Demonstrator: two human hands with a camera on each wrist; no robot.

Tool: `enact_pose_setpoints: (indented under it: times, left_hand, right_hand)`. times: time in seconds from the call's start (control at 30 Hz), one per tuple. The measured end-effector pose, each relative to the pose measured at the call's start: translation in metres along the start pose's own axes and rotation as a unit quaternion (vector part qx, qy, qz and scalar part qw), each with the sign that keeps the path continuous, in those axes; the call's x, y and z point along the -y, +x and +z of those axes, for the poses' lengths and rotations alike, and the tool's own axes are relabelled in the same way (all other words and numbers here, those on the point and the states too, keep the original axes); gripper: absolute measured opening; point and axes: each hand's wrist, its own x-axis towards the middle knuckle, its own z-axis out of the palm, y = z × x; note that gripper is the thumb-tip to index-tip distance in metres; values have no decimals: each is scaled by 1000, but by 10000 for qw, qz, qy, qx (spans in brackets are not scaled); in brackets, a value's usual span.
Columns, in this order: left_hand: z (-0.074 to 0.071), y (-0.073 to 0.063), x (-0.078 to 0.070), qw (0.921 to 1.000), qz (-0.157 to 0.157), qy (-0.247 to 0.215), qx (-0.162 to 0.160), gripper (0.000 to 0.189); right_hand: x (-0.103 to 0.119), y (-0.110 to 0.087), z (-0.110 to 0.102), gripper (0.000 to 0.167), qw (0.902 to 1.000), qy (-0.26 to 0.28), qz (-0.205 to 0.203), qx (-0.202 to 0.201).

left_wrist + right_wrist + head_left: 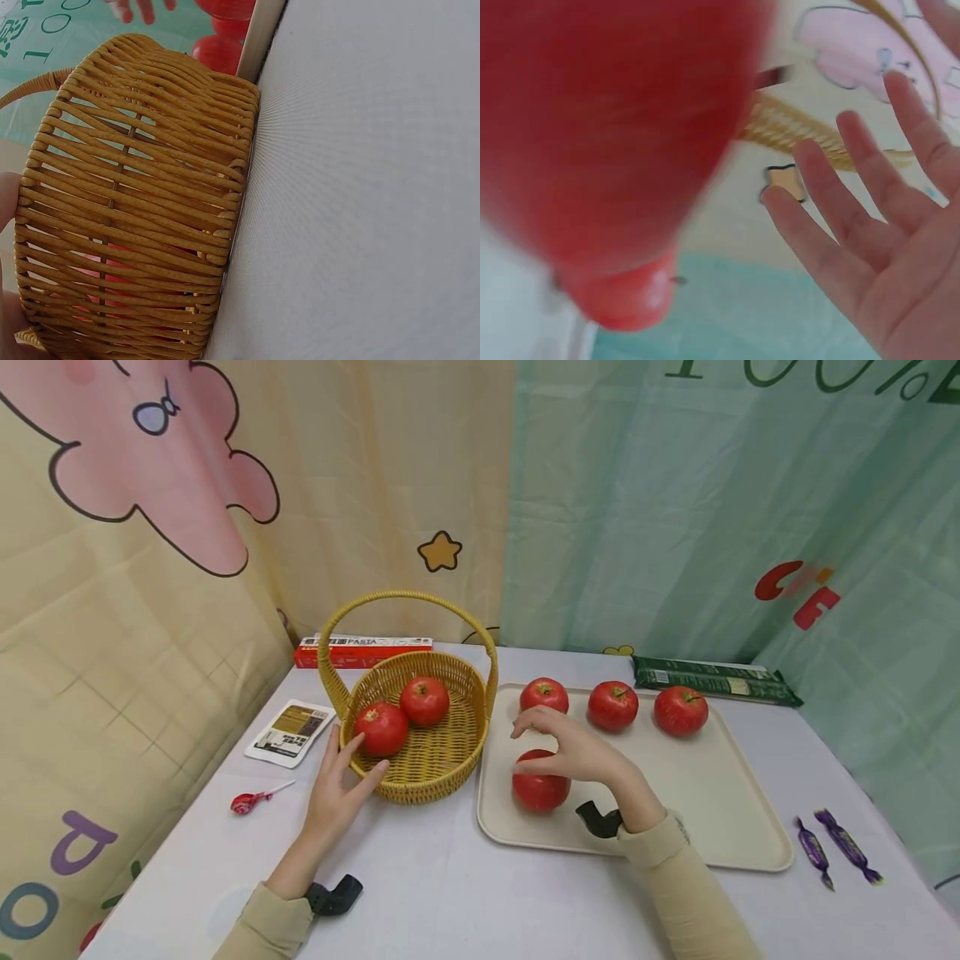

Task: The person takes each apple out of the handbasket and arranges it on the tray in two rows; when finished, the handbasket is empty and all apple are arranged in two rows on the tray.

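Observation:
A yellow wicker basket (423, 790) with a tall handle stands left of centre, two red apples (425, 701) inside it. My left hand (336, 802) rests at its near left rim, fingers spread and fairly straight. In the left wrist view, fingertips touch the edge of the basket (135, 202). Over the beige tray (720, 827), my right hand (581, 753) hovers with parted fingers around the top of a near apple (542, 792). The right wrist view shows that apple (607, 112) large and blurred, apart from the visible fingers (855, 202).
Three more apples (613, 706) line the tray's far side. Behind lie a red pasta box (360, 653) and a green packet (712, 681). A white sachet (291, 732) and a lollipop (255, 799) are at left, two purple-wrapped candies (847, 845) at right. A curtain closes the back.

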Motion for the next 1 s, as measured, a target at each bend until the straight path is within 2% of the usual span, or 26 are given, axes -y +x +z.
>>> enact_pose_setpoints:
  times: [0.17,0.27,0.37,0.5,0.67,0.77,0.87,1.0]
  left_hand:
    - [0,0,1,10000,-4,11,-13,71]
    - [0,0,1,10000,0,30,-29,71]
    - [0,-1,1,10000,15,33,-56,70]
    - [0,-1,0,10000,22,8,-70,70]
    - [0,0,-1,10000,19,11,-56,70]
    - [0,-1,-1,10000,25,23,-75,70]
    - [1,-1,-1,9999,35,38,-92,70]
    - [0,-1,-1,9999,25,40,-88,70]
  right_hand:
    - [32,17,-7,38,9957,186,-482,-772]
    - [48,28,-5,38,9894,527,-669,-1175]
    - [60,42,2,39,9797,1053,-660,-1575]
    - [68,61,18,40,9612,1743,-371,-2104]
    - [69,84,41,42,9323,2429,49,-2677]
    - [63,98,55,45,9197,2675,135,-2870]
    - [53,109,69,47,9140,2788,125,-2946]
    - [38,124,86,49,9132,2795,209,-2959]
